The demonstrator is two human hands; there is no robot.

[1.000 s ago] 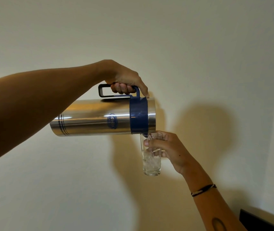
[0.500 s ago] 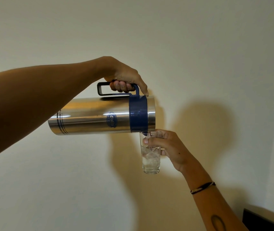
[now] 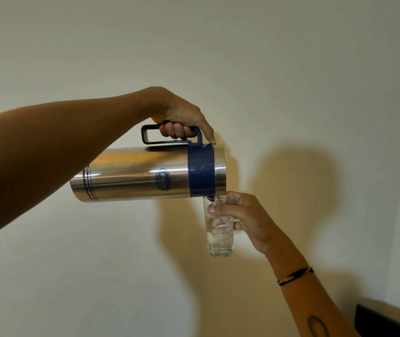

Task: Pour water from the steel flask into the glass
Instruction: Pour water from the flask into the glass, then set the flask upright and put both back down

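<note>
The steel flask with a dark blue collar and handle lies almost level in the air, its mouth end at the right, base slightly lower. My left hand is closed round the flask's handle from above. A tall clear glass stands upright just under the flask's mouth, its rim touching or nearly touching the blue collar. Water fills roughly the lower two thirds of the glass. My right hand wraps the upper part of the glass from the right, thumb across the front.
A plain cream wall fills the background, with shadows of the flask and hands on it. A dark flat object shows at the bottom right corner. A thin band is on my right wrist.
The flask's base has dropped a little while its mouth stays over the glass. The water level in the glass has risen. Both hands keep their grips.
</note>
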